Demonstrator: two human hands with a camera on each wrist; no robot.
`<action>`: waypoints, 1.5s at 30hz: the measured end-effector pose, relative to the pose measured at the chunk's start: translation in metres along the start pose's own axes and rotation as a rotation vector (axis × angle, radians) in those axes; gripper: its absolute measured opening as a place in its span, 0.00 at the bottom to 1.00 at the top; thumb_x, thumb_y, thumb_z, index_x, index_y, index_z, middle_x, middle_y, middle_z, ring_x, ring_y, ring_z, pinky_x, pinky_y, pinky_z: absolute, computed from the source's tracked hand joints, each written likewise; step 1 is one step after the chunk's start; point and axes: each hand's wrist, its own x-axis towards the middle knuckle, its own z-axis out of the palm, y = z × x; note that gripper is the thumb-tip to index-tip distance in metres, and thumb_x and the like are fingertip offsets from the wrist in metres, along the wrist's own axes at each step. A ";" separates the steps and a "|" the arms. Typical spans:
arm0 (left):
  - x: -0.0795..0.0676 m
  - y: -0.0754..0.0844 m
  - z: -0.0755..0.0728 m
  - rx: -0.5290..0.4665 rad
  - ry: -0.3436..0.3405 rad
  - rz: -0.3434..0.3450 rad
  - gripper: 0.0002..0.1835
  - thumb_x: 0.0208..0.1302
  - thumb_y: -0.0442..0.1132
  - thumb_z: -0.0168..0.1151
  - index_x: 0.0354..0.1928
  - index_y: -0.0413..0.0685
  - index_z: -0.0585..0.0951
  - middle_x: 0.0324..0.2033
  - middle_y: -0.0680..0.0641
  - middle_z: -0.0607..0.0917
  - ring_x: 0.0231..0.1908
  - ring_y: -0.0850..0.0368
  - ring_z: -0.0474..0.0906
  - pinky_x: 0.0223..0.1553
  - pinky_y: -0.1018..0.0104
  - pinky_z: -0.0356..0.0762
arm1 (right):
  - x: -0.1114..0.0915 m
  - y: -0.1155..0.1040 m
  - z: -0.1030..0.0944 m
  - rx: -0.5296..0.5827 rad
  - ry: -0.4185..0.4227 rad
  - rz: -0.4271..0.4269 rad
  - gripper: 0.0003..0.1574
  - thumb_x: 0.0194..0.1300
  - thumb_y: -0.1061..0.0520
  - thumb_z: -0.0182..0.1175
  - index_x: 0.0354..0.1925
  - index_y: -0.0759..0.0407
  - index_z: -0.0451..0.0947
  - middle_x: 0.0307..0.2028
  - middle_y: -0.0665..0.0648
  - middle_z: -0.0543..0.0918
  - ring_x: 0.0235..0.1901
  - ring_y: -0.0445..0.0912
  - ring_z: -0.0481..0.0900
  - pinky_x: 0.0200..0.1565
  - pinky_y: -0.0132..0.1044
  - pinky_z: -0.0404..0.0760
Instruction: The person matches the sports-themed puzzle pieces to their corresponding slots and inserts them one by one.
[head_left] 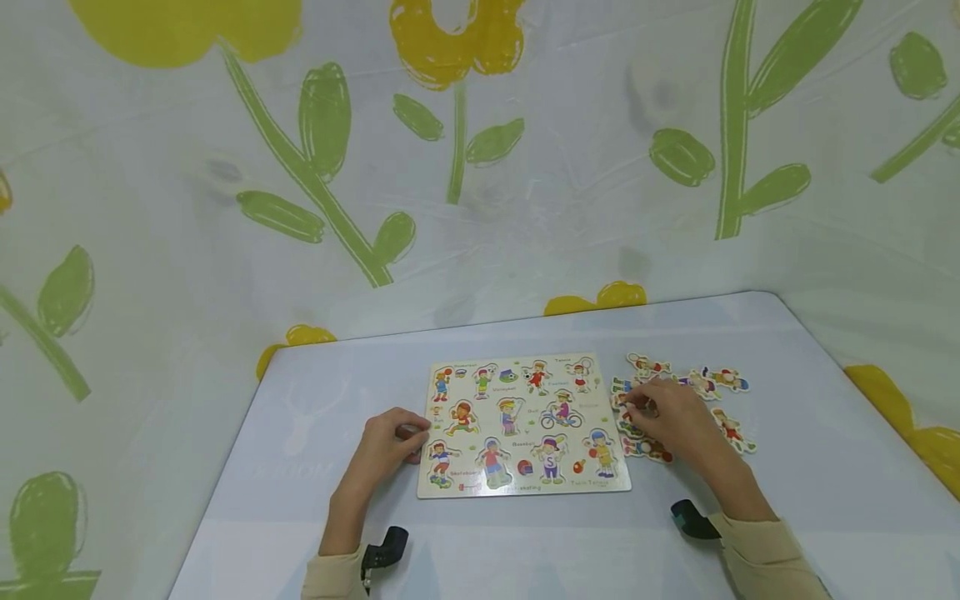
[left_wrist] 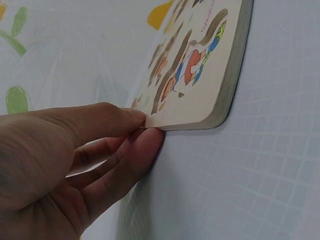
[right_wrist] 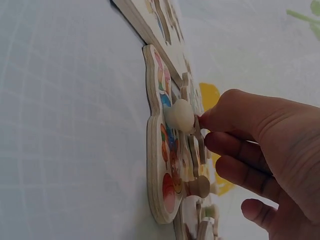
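A wooden puzzle board with printed sports figures lies on the table. At its left edge, my left hand pinches the rim between thumb and fingers; the left wrist view shows the board's rounded corner just beyond. My right hand is over loose puzzle pieces right of the board. In the right wrist view its thumb and forefinger pinch a thin wooden puzzle piece, largely hidden among the others. Nearer that camera lies another puzzle piece with a round pale knob.
More loose pieces lie at the right: a red-clad figure, a blue-and-brown one and one by the board's upper right corner. A black wrist camera sits on the right forearm. Flower-printed cloth hangs behind the table.
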 end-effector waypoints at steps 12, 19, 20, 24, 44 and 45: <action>0.000 -0.001 0.000 -0.032 -0.016 -0.018 0.09 0.57 0.31 0.69 0.40 0.44 0.86 0.39 0.46 0.84 0.25 0.62 0.79 0.24 0.73 0.79 | 0.003 -0.013 0.002 0.027 -0.016 -0.025 0.07 0.57 0.57 0.69 0.36 0.52 0.87 0.29 0.47 0.84 0.33 0.43 0.78 0.37 0.41 0.77; 0.002 -0.002 0.000 -0.024 -0.021 -0.019 0.09 0.57 0.30 0.69 0.40 0.45 0.86 0.41 0.46 0.84 0.27 0.61 0.79 0.24 0.73 0.79 | 0.008 -0.030 0.010 0.031 -0.001 -0.112 0.07 0.56 0.57 0.70 0.36 0.54 0.86 0.28 0.46 0.83 0.29 0.40 0.76 0.33 0.37 0.76; 0.003 -0.002 0.000 -0.026 -0.024 -0.019 0.09 0.57 0.30 0.69 0.40 0.44 0.86 0.41 0.46 0.84 0.28 0.61 0.80 0.24 0.73 0.80 | 0.008 -0.033 0.011 0.029 -0.002 -0.120 0.07 0.55 0.57 0.71 0.35 0.53 0.87 0.27 0.46 0.83 0.28 0.39 0.76 0.33 0.37 0.76; 0.003 -0.002 0.001 -0.027 -0.029 -0.016 0.09 0.56 0.29 0.69 0.40 0.44 0.86 0.42 0.46 0.84 0.30 0.60 0.80 0.25 0.74 0.80 | 0.010 -0.045 0.018 0.016 -0.011 -0.153 0.07 0.53 0.57 0.72 0.33 0.52 0.87 0.27 0.45 0.83 0.28 0.38 0.76 0.36 0.38 0.75; 0.002 -0.002 0.002 -0.052 -0.030 -0.041 0.08 0.57 0.30 0.69 0.39 0.44 0.86 0.41 0.46 0.83 0.31 0.60 0.80 0.25 0.73 0.81 | 0.020 -0.128 0.050 0.036 -0.087 -0.275 0.05 0.57 0.51 0.70 0.34 0.47 0.87 0.28 0.41 0.82 0.30 0.35 0.73 0.40 0.36 0.72; 0.002 -0.002 0.002 -0.052 -0.032 -0.042 0.08 0.57 0.30 0.69 0.39 0.44 0.86 0.41 0.46 0.83 0.31 0.60 0.80 0.25 0.73 0.81 | 0.021 -0.132 0.053 0.034 -0.085 -0.285 0.05 0.56 0.51 0.70 0.34 0.46 0.87 0.28 0.41 0.83 0.30 0.35 0.74 0.40 0.36 0.72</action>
